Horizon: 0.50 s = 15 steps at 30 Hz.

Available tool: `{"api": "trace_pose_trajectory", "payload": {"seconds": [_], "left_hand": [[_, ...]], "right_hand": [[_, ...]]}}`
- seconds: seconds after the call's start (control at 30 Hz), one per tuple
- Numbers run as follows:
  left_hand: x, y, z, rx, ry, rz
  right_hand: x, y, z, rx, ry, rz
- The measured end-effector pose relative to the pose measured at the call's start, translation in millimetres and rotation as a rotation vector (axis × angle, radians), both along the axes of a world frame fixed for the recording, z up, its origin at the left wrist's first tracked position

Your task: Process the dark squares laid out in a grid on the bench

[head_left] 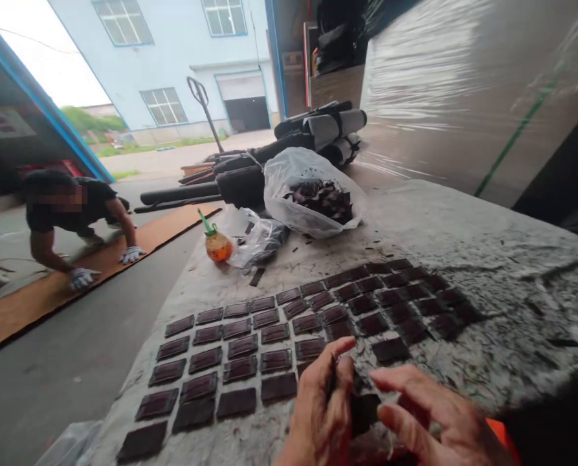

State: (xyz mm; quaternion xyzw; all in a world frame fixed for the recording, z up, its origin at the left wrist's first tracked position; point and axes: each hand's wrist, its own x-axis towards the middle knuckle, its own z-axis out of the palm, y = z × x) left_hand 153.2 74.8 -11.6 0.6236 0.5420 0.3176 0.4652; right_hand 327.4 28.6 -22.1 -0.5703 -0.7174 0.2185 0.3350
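Note:
My left hand [322, 404] is low over the table, its index finger stretched forward and the other fingers bent. A small dark rectangular piece [365, 414] shows against its inner side, apparently gripped there; the hand covers part of it. My right hand [434, 411] is just to the right, thumb and forefinger apart, with nothing visible between them. Past the hands, rows of flat dark brown and black rectangular pieces [240, 369] lie on the pale cloth-covered table [186, 285]. One plain black piece [390, 350] lies just beyond the gap between my hands.
An open plastic bag [293, 175] of dark scraps stands at the far edge, beside a green-spouted bottle [218, 246] of orange liquid. Dark shreds litter the right side. On the left, a gloved person [70, 213] leans over a brown sheet [157, 239]. Wrapped stacks [424, 110] rise behind.

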Motion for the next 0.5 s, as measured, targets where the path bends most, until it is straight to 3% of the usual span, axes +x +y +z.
{"api": "trace_pose_trajectory", "payload": {"seconds": [0.1, 0.2, 0.33, 0.5], "left_hand": [[4, -3, -0.1, 0.011, -0.011, 0.0], [7, -3, -0.2, 0.021, -0.035, -0.049], [10, 4, -0.1, 0.024, -0.028, -0.173], [12, 15, 3.4, 0.131, 0.085, -0.325]], "right_hand": [[-24, 3, 8.6, -0.359, 0.368, -0.013], [-31, 5, 8.6, -0.532, 0.631, -0.054], [-12, 7, 10.7, -0.606, 0.689, -0.152], [41, 11, 16.1, -0.539, 0.557, -0.251]]}}
